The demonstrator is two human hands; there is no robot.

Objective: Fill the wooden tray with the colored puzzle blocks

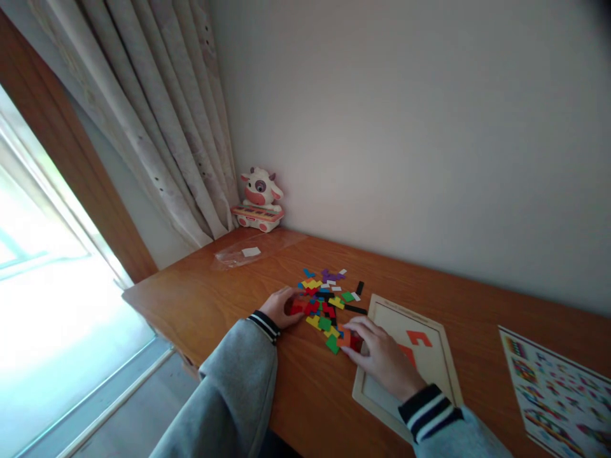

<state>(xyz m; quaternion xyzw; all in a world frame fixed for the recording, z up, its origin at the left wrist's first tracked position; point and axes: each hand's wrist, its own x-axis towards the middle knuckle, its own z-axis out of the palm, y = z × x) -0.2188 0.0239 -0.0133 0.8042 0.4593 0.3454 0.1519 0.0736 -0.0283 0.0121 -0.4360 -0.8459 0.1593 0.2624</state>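
A loose heap of flat coloured puzzle pieces (324, 323) in red, yellow, green, black, blue, purple and white lies on the wooden table. At its left edge, my left hand (280, 308) curls closed around a red puzzle piece (298, 306). On the right side of the heap, the thumb and fingers of my right hand (379, 353) close on an orange puzzle piece (344, 336), with a dark red one beside it. Under my right wrist is a pale wooden puzzle tray (432, 372). An orange arch-shaped piece (419, 338) lies inside it, and another orange piece is partly hidden by my hand.
A printed pattern sheet (561, 394) lies on the table (305, 394) at the right. Toward the back left are a clear plastic bag (233, 257) with a white label and a cow-shaped toy piano (259, 202). Curtain and window flank the left; a wall runs behind.
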